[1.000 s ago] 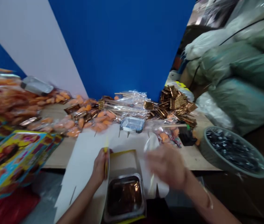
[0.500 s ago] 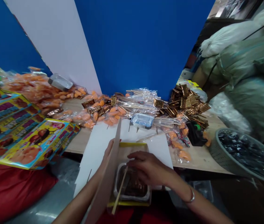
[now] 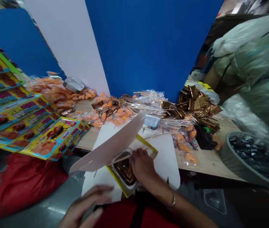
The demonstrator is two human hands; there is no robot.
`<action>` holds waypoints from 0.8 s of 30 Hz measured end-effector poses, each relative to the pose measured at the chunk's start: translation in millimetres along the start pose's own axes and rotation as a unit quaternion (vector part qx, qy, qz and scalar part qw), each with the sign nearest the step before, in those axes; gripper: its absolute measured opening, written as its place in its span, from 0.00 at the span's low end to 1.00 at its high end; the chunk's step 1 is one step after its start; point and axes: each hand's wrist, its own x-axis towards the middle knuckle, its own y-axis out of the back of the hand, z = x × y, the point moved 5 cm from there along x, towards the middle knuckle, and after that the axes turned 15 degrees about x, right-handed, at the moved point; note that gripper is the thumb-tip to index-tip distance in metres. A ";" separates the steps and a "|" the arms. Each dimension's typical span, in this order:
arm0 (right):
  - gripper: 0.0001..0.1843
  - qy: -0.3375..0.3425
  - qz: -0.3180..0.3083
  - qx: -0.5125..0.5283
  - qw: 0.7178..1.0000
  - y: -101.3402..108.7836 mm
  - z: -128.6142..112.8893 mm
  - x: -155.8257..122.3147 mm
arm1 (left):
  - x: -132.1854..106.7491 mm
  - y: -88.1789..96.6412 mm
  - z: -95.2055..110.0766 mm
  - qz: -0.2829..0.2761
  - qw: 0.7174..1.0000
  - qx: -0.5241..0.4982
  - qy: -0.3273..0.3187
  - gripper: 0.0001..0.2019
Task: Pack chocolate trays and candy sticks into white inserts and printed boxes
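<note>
The right hand curls closed over a foil tray with a stick lying across it, on yellow-edged card. The left hand is open, fingers spread, just below a raised white card. Orange packets and gold packets remain heaped on the bench.

Shifted off the white card flap and down to the bottom edge of the view: the left hand, fingers spread. Tipped from near upright to a low slant across the foil tray: that same flap. Turned askew: the yellow-edged board under the tray. Moved from above the tray down onto its side: the right hand, just beside the wooden stick.
</note>
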 end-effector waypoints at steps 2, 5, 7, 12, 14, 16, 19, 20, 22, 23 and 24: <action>0.14 0.043 0.001 0.038 0.998 2.8 0.2 -5.9 | 36.4 -8.3 15.2 0.037 0.990 0.118 -0.061 0.22; 0.13 0.125 0.052 0.098 0.986 35.5 24.3 -5.8 | 82.3 -37.6 25.7 0.026 0.955 0.261 -0.139 0.26; 0.16 0.110 0.133 0.058 0.983 71.7 60.2 1.7 | 93.8 -55.6 22.8 0.021 0.936 0.312 -0.161 0.26; 0.16 0.030 0.143 -0.130 0.981 118.5 140.6 30.0 | 90.0 -71.2 13.6 0.033 0.932 0.323 -0.163 0.31; 0.14 0.048 0.108 -0.133 0.984 117.8 153.3 35.2 | 91.8 -69.1 15.7 0.030 0.941 0.294 -0.166 0.38; 0.15 0.066 0.098 -0.137 0.984 120.7 161.8 32.7 | 95.4 -64.7 19.0 0.026 0.949 0.258 -0.177 0.44; 0.17 0.075 0.180 -0.131 0.972 150.1 180.2 21.4 | 99.4 -58.8 19.8 0.001 0.956 0.218 -0.196 0.45; 0.17 0.066 0.221 -0.128 0.965 164.4 188.8 18.3 | 100.2 -57.9 18.8 -0.012 0.957 0.211 -0.199 0.45; 0.18 0.041 0.285 -0.124 0.950 190.8 204.7 15.8 | 101.4 -56.6 16.5 -0.033 0.957 0.208 -0.200 0.43; 0.18 0.028 0.301 -0.123 0.945 200.3 209.2 16.2 | 101.7 -55.7 16.0 -0.038 0.957 0.208 -0.198 0.43; 0.17 0.019 0.316 -0.120 0.941 207.0 209.5 16.5 | 101.5 -54.4 16.4 -0.040 0.958 0.205 -0.196 0.43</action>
